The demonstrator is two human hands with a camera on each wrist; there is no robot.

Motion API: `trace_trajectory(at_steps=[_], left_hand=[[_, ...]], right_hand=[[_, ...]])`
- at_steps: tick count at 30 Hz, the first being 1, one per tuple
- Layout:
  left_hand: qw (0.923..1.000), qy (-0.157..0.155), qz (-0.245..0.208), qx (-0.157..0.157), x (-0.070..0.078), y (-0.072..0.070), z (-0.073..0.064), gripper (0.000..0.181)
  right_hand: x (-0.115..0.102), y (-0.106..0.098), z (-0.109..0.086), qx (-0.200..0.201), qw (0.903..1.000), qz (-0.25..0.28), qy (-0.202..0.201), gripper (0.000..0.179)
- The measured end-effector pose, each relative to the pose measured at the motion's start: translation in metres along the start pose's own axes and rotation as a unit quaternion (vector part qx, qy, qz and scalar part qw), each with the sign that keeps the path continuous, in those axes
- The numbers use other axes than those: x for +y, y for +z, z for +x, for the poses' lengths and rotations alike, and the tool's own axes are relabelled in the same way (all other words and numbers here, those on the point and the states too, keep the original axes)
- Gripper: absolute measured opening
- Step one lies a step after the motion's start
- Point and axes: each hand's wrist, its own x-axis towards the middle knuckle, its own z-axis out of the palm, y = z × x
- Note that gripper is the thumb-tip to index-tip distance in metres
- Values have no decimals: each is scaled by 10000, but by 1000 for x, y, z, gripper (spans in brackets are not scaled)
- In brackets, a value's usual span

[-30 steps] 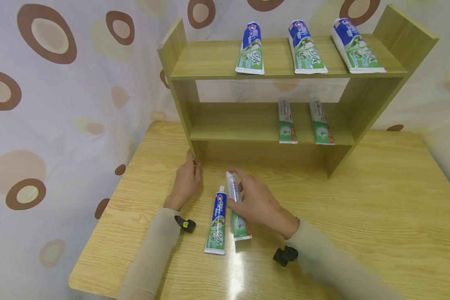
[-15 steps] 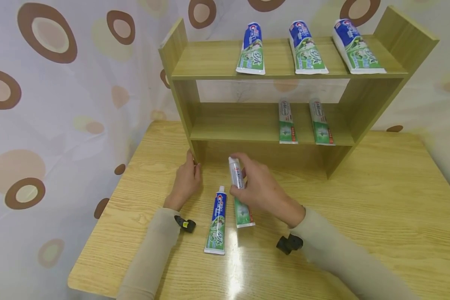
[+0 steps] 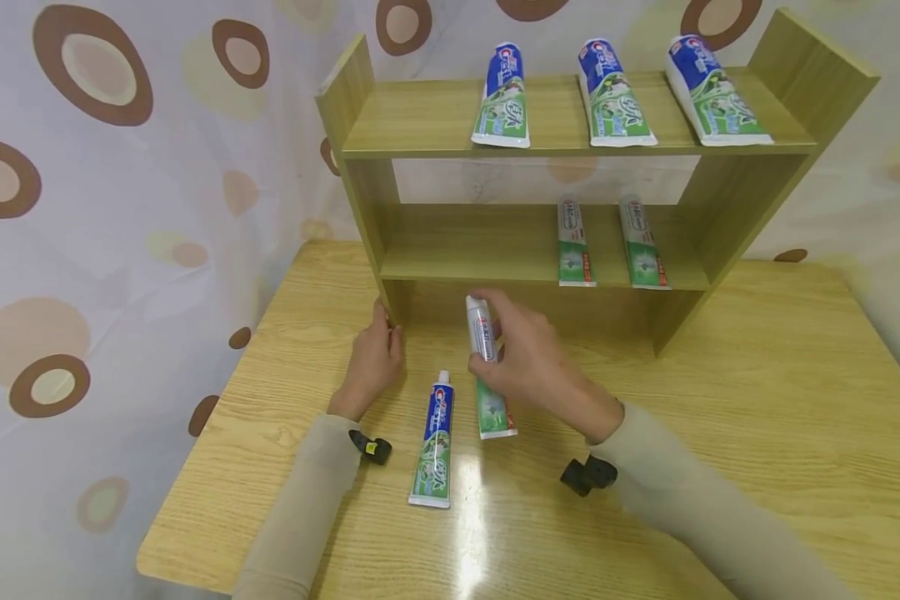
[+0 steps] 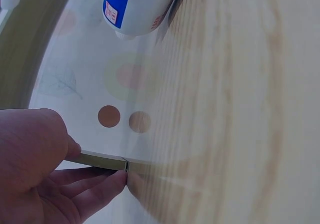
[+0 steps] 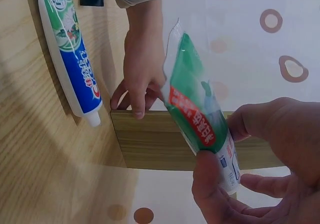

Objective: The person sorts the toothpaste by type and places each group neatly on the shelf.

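Observation:
My right hand [image 3: 528, 354] grips a white-and-green toothpaste tube [image 3: 492, 408] by its capped upper half, held above the table in front of the shelf. In the right wrist view, the thumb and fingers close round the white end of this tube [image 5: 192, 94], its flat crimped end pointing up. My left hand [image 3: 371, 362] pinches the lower front edge of the shelf's left side panel [image 4: 102, 161], thumb on one face and fingers on the other. Between the hands, a blue-and-green toothpaste tube [image 3: 432, 446] lies on the table, cap toward the shelf.
The wooden shelf [image 3: 450, 242] stands at the back of the table [image 3: 757, 433]. On its top board lie three blue-and-green tubes [image 3: 613, 96]. Two white-and-green tubes [image 3: 573, 250] lie on the middle board, right of centre. A patterned curtain [image 3: 157, 208] hangs behind and at left.
My right hand has lifted the white-and-green tube from beside the blue one and carried it forward and slightly right, toward the shelf. The left hand has stayed at the side panel.

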Motion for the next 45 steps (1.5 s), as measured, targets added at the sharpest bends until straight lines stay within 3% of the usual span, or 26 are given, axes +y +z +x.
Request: trace_trajectory(at_steps=[24,33,40,45], left_hand=[[9999,73,-66,43,1,-4,-2,52],[9999,39,-92,21,-2,-2,-2,53],[9999,-18,-142,-1,-2,-2,-1,50],[9999,8,-163,-11,-2,-2,0,49]], right_hand=[[-13,-26,22,151,9997,-161,-86,82],[-19,-39,42,261,9987,-435,-47,78],[-16,-44,54,225,9991,-355,106,75],[-13,-51,68,337,9971,-671,135,75]])
